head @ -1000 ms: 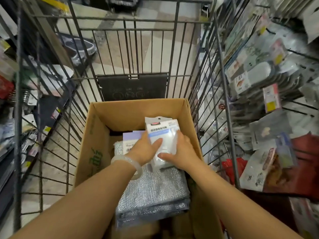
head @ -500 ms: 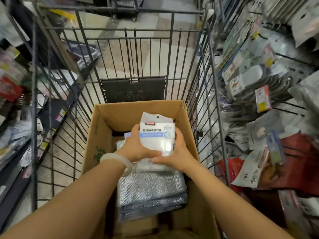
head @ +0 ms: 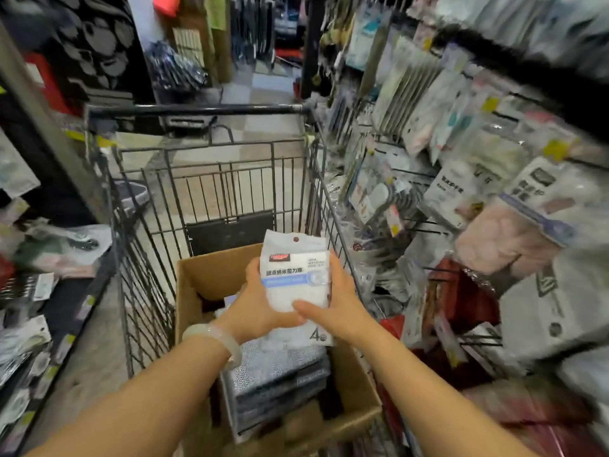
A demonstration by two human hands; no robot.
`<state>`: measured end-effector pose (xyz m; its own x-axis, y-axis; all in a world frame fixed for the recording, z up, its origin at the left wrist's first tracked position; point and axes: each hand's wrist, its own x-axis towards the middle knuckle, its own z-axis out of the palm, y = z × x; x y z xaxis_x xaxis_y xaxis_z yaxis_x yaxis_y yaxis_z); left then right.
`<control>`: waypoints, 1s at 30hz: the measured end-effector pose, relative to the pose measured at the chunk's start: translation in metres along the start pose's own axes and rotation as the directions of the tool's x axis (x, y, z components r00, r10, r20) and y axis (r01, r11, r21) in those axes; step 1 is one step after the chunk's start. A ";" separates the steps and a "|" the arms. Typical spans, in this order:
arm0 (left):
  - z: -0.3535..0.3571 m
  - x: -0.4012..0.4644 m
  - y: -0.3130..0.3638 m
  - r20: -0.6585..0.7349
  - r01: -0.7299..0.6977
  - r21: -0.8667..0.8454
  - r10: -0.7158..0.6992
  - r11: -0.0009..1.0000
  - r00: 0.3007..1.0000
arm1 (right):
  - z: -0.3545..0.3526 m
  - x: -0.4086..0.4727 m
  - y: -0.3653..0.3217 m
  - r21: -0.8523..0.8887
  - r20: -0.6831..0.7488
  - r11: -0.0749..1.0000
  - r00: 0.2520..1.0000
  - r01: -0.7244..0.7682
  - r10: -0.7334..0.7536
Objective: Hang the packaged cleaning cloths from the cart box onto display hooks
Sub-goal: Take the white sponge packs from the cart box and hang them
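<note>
A white cleaning cloth pack (head: 295, 268), with a blue band and a hang hole at its top, stands upright above the cardboard box (head: 211, 275) in the cart. My left hand (head: 255, 305) grips its left and lower side. My right hand (head: 336, 306) grips its right side, thumb across the front. Under the pack, a stack of grey silvery packaged cloths (head: 276, 374) lies in the box. Display hooks (head: 425, 230) with hanging goods fill the right side.
The wire cart (head: 211, 189) surrounds the box, its black handle bar (head: 197, 110) at the far end. Packed hanging goods (head: 487, 179) crowd the right, close to the cart side. Shelves (head: 49, 308) with goods line the left. The tiled aisle (head: 263, 90) runs ahead.
Both hands have lifted the white pack up out of the box. The view has tilted upward, bringing the aisle and more of the right display into sight.
</note>
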<state>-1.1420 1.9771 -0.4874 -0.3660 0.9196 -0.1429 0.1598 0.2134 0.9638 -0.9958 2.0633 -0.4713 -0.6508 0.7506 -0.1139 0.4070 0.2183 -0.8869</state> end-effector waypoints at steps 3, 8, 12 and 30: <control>-0.004 -0.047 0.037 0.067 -0.099 0.057 0.095 0.993 0.993 | -0.003 -0.057 -0.035 -0.005 -0.091 1.000 0.995 0.029 -0.029; 0.003 -0.125 0.100 0.164 -0.327 0.108 0.307 0.939 0.937 | -0.016 -0.162 -0.093 0.000 -0.306 0.996 0.948 0.091 -0.086; 0.022 -0.176 0.150 0.275 -0.466 0.068 0.432 0.882 0.859 | -0.036 -0.247 -0.130 -0.032 -0.463 0.991 0.877 0.131 -0.131; 0.248 -0.498 0.336 0.593 -0.716 -0.341 0.731 0.609 0.339 | -0.133 -0.704 -0.212 -0.248 -0.934 0.960 0.296 -0.131 -0.201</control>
<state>-0.6788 1.6723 -0.1479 0.5359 0.6634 0.5222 0.0466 -0.6408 0.7663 -0.5387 1.5719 -0.1434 0.3240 0.7610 0.5621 0.6350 0.2654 -0.7254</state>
